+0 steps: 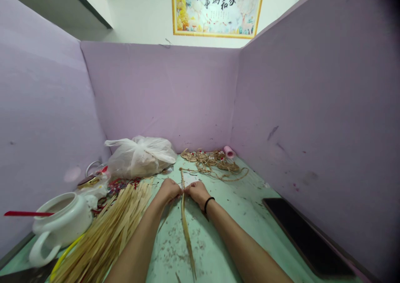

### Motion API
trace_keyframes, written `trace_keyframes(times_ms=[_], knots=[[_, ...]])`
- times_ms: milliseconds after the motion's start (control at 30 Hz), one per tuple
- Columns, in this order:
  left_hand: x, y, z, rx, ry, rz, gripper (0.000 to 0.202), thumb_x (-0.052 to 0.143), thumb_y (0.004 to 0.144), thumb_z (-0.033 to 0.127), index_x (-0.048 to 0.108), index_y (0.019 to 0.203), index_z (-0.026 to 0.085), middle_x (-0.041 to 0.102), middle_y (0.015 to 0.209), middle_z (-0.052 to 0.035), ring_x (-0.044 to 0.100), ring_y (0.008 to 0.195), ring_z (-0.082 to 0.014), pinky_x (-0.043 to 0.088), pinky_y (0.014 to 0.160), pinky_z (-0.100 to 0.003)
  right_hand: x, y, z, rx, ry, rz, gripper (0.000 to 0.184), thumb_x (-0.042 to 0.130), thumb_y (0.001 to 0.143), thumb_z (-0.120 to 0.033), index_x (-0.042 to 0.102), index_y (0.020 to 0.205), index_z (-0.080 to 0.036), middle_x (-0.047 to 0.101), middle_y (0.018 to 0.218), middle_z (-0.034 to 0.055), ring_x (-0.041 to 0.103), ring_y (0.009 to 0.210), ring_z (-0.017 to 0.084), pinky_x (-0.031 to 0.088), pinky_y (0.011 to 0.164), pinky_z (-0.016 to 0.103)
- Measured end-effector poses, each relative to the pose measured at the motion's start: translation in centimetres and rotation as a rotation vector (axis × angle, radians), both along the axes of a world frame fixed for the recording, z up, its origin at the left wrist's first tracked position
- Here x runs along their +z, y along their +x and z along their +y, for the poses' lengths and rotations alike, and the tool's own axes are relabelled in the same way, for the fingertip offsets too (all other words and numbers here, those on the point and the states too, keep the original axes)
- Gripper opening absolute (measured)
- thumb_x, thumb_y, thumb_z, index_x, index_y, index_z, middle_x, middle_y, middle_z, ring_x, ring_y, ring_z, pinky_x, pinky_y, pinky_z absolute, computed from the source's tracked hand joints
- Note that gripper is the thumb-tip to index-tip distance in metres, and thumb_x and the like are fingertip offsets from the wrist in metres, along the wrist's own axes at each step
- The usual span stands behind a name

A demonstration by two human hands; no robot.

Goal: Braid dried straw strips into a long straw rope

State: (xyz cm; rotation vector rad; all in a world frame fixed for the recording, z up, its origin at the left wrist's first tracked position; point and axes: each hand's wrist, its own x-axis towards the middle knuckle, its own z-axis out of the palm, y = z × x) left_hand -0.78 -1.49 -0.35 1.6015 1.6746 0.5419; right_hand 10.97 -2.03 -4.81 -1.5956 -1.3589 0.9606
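Observation:
My left hand [170,189] and my right hand [196,191] meet near the middle of the table, fingertips almost touching. Both are closed in a pinch on a long straw strip [185,224] that runs between them. Beyond my fingers its far part looks narrow and twisted or braided; the near part lies flat and loose, trailing towards me. Another thin strand hangs below my left hand. The exact grip point is hidden by the fingers. On my right wrist is a black band [206,204].
To the left lie a bundle of straw strips [115,224], a white pot [64,218] with a red stick, and a white plastic bag [140,156]. Tangled braided cords [212,160] and a pink spool [229,151] sit at the back. A dark phone-like slab [303,237] lies right, along the purple partition [312,120].

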Motion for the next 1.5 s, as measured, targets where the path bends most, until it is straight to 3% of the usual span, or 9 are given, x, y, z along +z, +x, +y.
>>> trace_keyframes(times_ms=[133,333,467,600,667,867,967,1200,1500], knots=[[0.6,0.4,-0.6,-0.058,0.015,0.042,0.019,0.053,0.051,0.012,0.047,0.033,0.015,0.028,0.022,0.0029,0.029,0.027,-0.0083,0.018,0.032,-0.020,0.8,-0.1,-0.5,-0.024,-0.069,0.161,0.007,0.051,0.054,-0.011,0.050,0.048,-0.013,0.036,0.037,-0.0056,0.027,0.038,0.005,0.020,0.037,0.018],[0.0,2.3,-1.8,-0.080,0.210,0.167,0.006,0.055,0.046,0.008,0.054,0.044,0.014,0.045,0.036,-0.0015,0.046,0.044,-0.0144,0.026,0.040,-0.020,2.1,-0.1,-1.4,-0.019,-0.119,0.289,0.013,0.046,0.055,-0.008,0.039,0.047,-0.016,0.028,0.034,-0.0081,0.021,0.032,0.004,0.015,0.034,0.019],[1.2,1.5,-1.9,-0.211,-0.061,0.060,0.011,0.055,0.055,0.014,0.052,0.044,0.012,0.048,0.038,-0.0023,0.038,0.035,-0.0099,0.024,0.036,-0.020,2.6,0.4,-1.7,0.050,-0.161,0.355,0.015,0.045,0.058,-0.010,0.038,0.046,-0.016,0.027,0.032,-0.0080,0.020,0.030,0.004,0.014,0.032,0.018],[2.5,0.1,-1.1,0.102,-0.114,-0.260,0.018,0.049,0.068,0.017,0.049,0.051,0.012,0.048,0.040,-0.0003,0.031,0.029,-0.0050,0.020,0.033,-0.018,2.6,1.0,-1.5,0.120,-0.202,0.391,0.014,0.044,0.060,-0.010,0.042,0.047,-0.015,0.022,0.029,-0.0089,0.016,0.028,0.004,0.010,0.031,0.018],[2.0,0.2,-0.7,0.157,-0.151,-0.340,0.016,0.047,0.070,0.015,0.047,0.054,0.011,0.051,0.044,-0.0010,0.035,0.031,-0.0043,0.022,0.033,-0.017,2.5,1.1,-1.4,0.143,-0.201,0.397,0.015,0.044,0.061,-0.009,0.043,0.047,-0.015,0.024,0.029,-0.0086,0.016,0.028,0.004,0.011,0.031,0.018],[-0.5,1.4,-0.4,0.022,-0.292,-0.418,0.013,0.044,0.067,0.009,0.052,0.056,0.010,0.046,0.042,0.0018,0.036,0.032,-0.0033,0.025,0.033,-0.015,2.0,1.2,-1.2,0.195,-0.182,0.373,0.009,0.048,0.060,-0.009,0.050,0.052,-0.013,0.046,0.039,-0.0036,0.032,0.033,0.005,0.023,0.035,0.017],[-1.0,1.3,-0.4,0.046,-0.236,-0.332,0.014,0.047,0.061,0.010,0.049,0.048,0.011,0.037,0.032,0.0038,0.029,0.027,-0.0043,0.018,0.030,-0.016,1.5,1.3,-0.9,0.199,-0.114,0.246,0.009,0.050,0.056,-0.006,0.053,0.050,-0.012,0.048,0.040,-0.0034,0.035,0.036,0.005,0.025,0.039,0.017],[-1.0,1.9,-0.8,0.084,-0.097,-0.238,0.016,0.048,0.055,0.007,0.045,0.041,0.013,0.033,0.026,0.0034,0.028,0.025,-0.0061,0.017,0.031,-0.019,1.7,1.7,-1.0,0.116,0.161,-0.444,0.012,0.054,0.055,-0.013,0.065,0.059,-0.012,0.061,0.055,0.0039,0.050,0.054,0.011,0.031,0.047,0.019],[-1.1,2.4,-1.0,0.130,-0.097,-0.262,0.018,0.047,0.055,0.008,0.041,0.040,0.015,0.034,0.028,0.0025,0.028,0.025,-0.0062,0.017,0.031,-0.020,2.7,1.8,-1.2,0.140,-0.074,-0.348,0.010,0.053,0.054,-0.014,0.059,0.047,-0.014,0.055,0.043,0.0021,0.047,0.041,0.011,0.032,0.040,0.020]])
